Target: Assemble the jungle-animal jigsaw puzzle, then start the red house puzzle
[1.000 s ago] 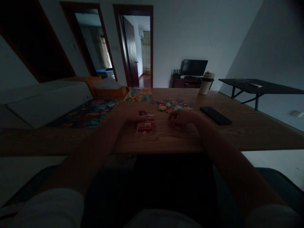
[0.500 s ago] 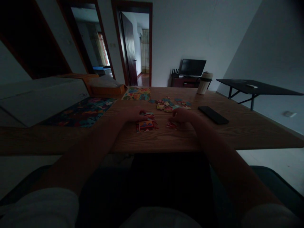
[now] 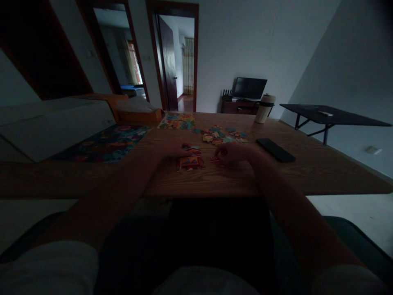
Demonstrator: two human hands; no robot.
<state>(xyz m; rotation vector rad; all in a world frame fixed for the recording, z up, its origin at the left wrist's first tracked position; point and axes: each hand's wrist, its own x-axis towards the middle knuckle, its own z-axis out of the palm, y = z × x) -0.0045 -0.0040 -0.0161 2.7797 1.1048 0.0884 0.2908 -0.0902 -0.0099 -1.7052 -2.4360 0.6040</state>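
On the wooden table, my left hand [image 3: 177, 148] is closed at the upper left of a small group of joined puzzle pieces [image 3: 190, 162], its fingers around the edge of a red and white piece [image 3: 194, 151]. My right hand [image 3: 230, 152] pinches a red puzzle piece [image 3: 215, 158] between thumb and finger, a short way right of the joined pieces. Behind both hands lies a pile of loose puzzle pieces [image 3: 211, 135]. The picture is dim, and the fingertips of my left hand are partly hidden.
A black phone [image 3: 275, 149] lies right of my right hand. Farther back stands a beige cup [image 3: 264, 110]. To the left are a dark floral sheet [image 3: 119, 143], a white box [image 3: 55, 127], an orange tray [image 3: 138, 116] and a colourful picture sheet [image 3: 177, 121].
My right hand has moved slightly left with the red piece now pinched in it, and the piece is nearer the joined ones. My left hand has hardly moved.
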